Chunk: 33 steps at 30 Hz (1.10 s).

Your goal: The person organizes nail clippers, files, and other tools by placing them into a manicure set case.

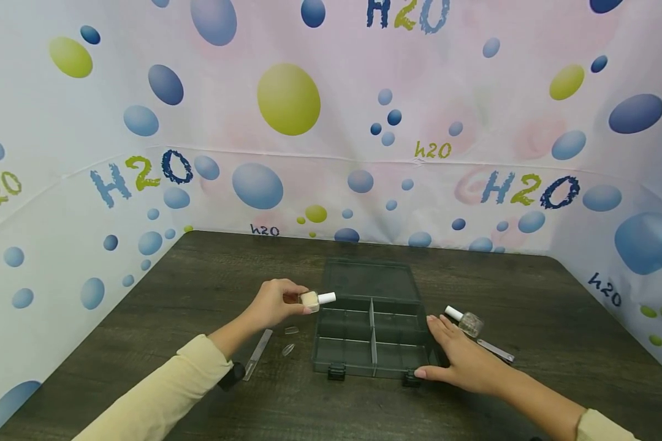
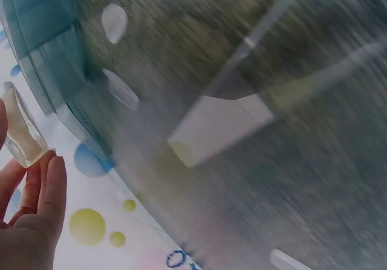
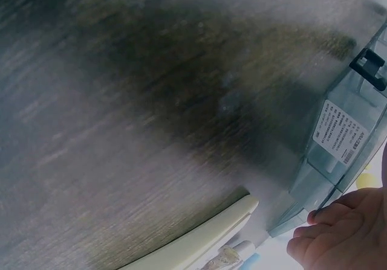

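My left hand (image 1: 276, 303) pinches a small nail polish bottle (image 1: 310, 301) with cream polish and a white cap, tilted sideways near the left rim of the box. The left wrist view shows the glass bottle (image 2: 25, 131) between thumb and fingers. A dark, see-through compartment box (image 1: 373, 343) lies with its lid (image 1: 371, 280) folded back. Dividers split it into several sections. My right hand (image 1: 466, 361) rests at the box's right side, thumb at a front latch (image 1: 411, 378). In the right wrist view its fingertips (image 3: 314, 217) touch the box wall.
Right of the box lie a glittery nail polish bottle (image 1: 471, 324) with a white cap and a nail clipper (image 1: 495, 351). Left of it are a long flat strip (image 1: 258, 354) and two small clear pieces, an upper piece (image 1: 291, 330) and a lower piece (image 1: 289, 350). A patterned curtain (image 1: 331, 202) stands behind the table.
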{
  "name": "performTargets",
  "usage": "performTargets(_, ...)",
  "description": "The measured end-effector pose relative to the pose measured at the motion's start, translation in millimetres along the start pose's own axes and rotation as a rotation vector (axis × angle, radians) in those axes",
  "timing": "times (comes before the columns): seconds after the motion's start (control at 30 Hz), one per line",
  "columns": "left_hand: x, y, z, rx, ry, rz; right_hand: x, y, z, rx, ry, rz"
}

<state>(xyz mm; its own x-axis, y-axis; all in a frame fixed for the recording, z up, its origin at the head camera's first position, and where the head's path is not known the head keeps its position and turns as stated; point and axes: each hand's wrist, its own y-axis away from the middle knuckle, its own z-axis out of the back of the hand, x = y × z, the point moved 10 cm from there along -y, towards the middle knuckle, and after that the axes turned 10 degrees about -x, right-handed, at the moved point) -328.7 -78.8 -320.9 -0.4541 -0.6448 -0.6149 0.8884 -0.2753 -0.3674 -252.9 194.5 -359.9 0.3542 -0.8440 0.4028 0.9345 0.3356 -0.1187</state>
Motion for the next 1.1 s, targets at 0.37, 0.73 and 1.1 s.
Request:
performTargets(0.37, -22.8, -6.3, -17.1, 0.03, 0.009, -0.067, 0, -1, -2, 0.008, -0.005, 0.005)
performTargets(0.73, -40.5, -14.8, -44.4, 0.112, -0.066, -0.118, -1, -1, -3, 0.02, -0.011, -0.003)
performTargets(1.1, -41.8, -21.1, -71.8, 0.223, -0.315, -0.155, 0, 0, -3, 0.021, -0.004, -0.006)
